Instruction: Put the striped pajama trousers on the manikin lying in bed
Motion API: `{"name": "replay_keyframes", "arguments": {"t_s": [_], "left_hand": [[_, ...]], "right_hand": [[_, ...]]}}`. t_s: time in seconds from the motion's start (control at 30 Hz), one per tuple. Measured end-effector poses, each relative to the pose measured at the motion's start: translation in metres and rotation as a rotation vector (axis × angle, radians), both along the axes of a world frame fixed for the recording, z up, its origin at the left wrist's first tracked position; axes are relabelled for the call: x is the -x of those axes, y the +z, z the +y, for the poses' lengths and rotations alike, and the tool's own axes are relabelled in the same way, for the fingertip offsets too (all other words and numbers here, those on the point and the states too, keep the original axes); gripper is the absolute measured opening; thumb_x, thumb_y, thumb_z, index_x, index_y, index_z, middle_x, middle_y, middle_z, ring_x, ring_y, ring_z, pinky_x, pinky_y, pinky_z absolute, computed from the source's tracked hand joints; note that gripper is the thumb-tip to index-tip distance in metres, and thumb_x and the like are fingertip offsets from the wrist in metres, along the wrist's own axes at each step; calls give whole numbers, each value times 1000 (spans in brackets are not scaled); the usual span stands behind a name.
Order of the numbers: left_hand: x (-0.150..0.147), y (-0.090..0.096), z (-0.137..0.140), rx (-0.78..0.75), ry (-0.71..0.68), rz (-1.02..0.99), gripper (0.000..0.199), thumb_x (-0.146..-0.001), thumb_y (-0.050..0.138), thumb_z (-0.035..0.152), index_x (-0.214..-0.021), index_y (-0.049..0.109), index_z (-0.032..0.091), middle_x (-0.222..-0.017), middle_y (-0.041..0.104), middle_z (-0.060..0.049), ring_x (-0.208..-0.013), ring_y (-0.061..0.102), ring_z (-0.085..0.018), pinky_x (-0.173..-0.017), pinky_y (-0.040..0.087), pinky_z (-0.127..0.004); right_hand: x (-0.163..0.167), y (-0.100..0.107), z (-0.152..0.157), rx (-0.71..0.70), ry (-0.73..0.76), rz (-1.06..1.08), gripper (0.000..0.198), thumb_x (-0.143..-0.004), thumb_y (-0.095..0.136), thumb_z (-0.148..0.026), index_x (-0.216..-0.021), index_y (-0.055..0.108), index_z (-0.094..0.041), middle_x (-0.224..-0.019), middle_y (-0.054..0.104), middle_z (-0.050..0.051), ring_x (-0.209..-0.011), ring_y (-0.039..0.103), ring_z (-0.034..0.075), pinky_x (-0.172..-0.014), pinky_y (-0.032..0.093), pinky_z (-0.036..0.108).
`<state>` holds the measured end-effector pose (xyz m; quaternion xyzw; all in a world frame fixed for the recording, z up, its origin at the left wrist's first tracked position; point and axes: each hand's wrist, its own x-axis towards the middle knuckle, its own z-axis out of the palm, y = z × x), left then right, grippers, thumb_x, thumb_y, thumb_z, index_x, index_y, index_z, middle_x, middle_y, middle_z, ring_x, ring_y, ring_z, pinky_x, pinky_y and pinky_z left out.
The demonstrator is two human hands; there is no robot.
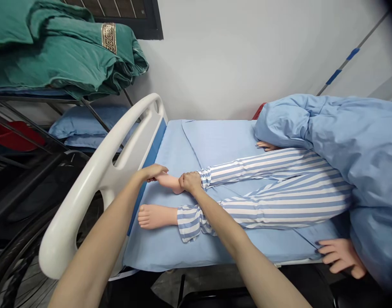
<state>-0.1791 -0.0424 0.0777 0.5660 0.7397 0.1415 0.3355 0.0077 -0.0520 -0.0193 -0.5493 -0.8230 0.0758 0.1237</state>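
A manikin in blue-and-white striped trousers (272,205) lies on the bed with its legs stretched toward the footboard. My left hand (153,172) is closed around the toe end of the manikin's far foot (170,182). Wrapped around the ankle of that same leg, just below the trouser cuff (205,177), is my right hand (191,181). The near foot (157,216) rests on the sheet, toes toward the footboard, untouched. A blue quilt (359,141) covers the upper body, and the manikin's near hand (341,256) sticks out over the bed's edge.
The white footboard (86,184) rises beside my left forearm. Green folded covers (80,51) lie on a metal rack at the left, with blue pillows (89,122) below. A wheelchair wheel (16,265) stands at lower left. The wall (215,64) runs behind the bed (221,132).
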Motion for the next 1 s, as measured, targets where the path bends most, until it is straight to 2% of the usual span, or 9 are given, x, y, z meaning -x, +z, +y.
{"name": "replay_keyframes", "arguments": {"t_s": [0.1, 0.3, 0.37, 0.43, 0.53, 0.6, 0.7, 0.8, 1.0], "left_hand": [[8, -2, -28, 236, 64, -322, 47, -84, 40, 61, -77, 62, 20, -52, 52, -3, -48, 47, -17, -53, 41, -31], [11, -21, -111, -357, 302, -419, 49, -86, 47, 59, -109, 62, 18, -96, 72, -12, -82, 67, -21, -73, 54, -32], [5, -33, -142, -471, 308, -343, 42, -86, 52, 49, -113, 63, 19, -116, 71, -14, -102, 68, -25, -87, 54, -36], [-4, -46, -169, -587, 286, -177, 44, -82, 61, 40, -122, 62, 22, -134, 65, -14, -117, 65, -28, -97, 52, -40], [-20, -63, -191, -795, 260, 104, 45, -86, 55, 36, -126, 62, 17, -133, 65, -15, -119, 64, -30, -102, 50, -43], [-28, -68, -195, -874, 263, 286, 42, -92, 48, 36, -123, 66, 13, -125, 70, -17, -113, 67, -29, -98, 51, -41], [-32, -63, -194, -767, 288, 539, 43, -96, 42, 36, -122, 69, 14, -107, 75, -16, -89, 73, -27, -77, 52, -35], [-32, -49, -193, -543, 235, 721, 45, -99, 37, 39, -122, 70, 19, -87, 76, -14, -70, 71, -26, -61, 44, -32], [-33, -22, -189, -370, 119, 857, 46, -100, 32, 37, -115, 72, 19, -81, 74, -17, -79, 73, -31, -65, 42, -31]], "right_hand": [[0, -1, 0, -8, -2, -5, 45, -100, 38, -29, -102, 79, -10, -97, 76, 18, -93, 71, 24, -86, 42, 34], [-1, 14, -3, 58, 105, -182, 43, -85, 63, -47, -104, 76, -11, -101, 74, 20, -91, 71, 29, -80, 46, 36], [-2, 23, -10, 63, 131, -220, 50, -77, 71, -52, -104, 74, -11, -101, 73, 21, -93, 70, 32, -83, 46, 40], [-3, 31, -22, 37, 74, -198, 42, -83, 66, -46, -102, 73, -10, -102, 72, 21, -98, 68, 32, -88, 45, 42], [-1, 35, -55, -55, -24, -23, 32, -96, 48, -30, -107, 69, -8, -109, 70, 20, -108, 63, 28, -96, 42, 39], [4, 32, -85, -97, 29, 101, 32, -97, 44, -25, -115, 65, -9, -116, 69, 17, -112, 60, 25, -98, 41, 36], [14, 23, -131, -71, 179, 122, 27, -97, 46, -26, -113, 64, -13, -115, 69, 12, -110, 60, 25, -95, 42, 36], [19, 17, -158, -8, 183, 79, 28, -100, 43, -29, -113, 63, -14, -109, 70, 11, -103, 62, 26, -91, 43, 37], [-2, 13, -161, 26, 117, -14, 47, -106, 32, -46, -113, 64, -12, -109, 71, 16, -104, 66, 28, -92, 43, 38]]}}
